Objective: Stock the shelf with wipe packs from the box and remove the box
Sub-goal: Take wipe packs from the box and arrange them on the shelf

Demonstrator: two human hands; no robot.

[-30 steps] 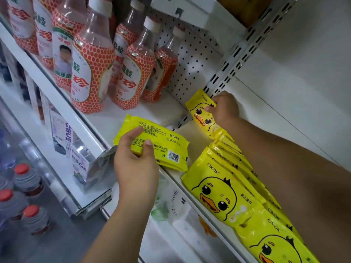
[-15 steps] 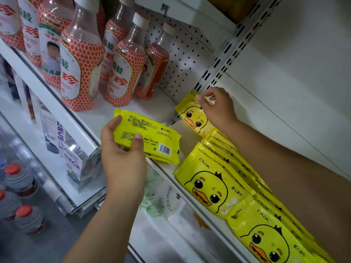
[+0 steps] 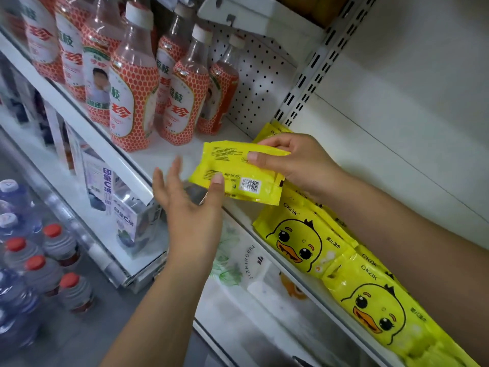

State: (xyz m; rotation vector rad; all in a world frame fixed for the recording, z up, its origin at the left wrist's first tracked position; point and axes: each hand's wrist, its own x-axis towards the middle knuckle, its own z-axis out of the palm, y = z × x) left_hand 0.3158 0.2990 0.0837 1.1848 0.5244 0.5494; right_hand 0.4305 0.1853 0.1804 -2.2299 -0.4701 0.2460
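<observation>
The right hand (image 3: 299, 161) pinched the wipe pack (image 3: 235, 172) by its right end, long axis crosswise over the shelf (image 3: 161, 156) beside the stocked row (image 3: 299, 242), while the open-fingered left hand (image 3: 188, 207) only touched its near edge.

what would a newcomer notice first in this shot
The bright yellow wipe pack sits mid-frame with its barcode side up, pinched by the right hand, with the open left hand at its lower edge. Next come the duck-faced packs lined up toward lower right. The red honeycomb bottles stand on the shelf at upper left.
</observation>
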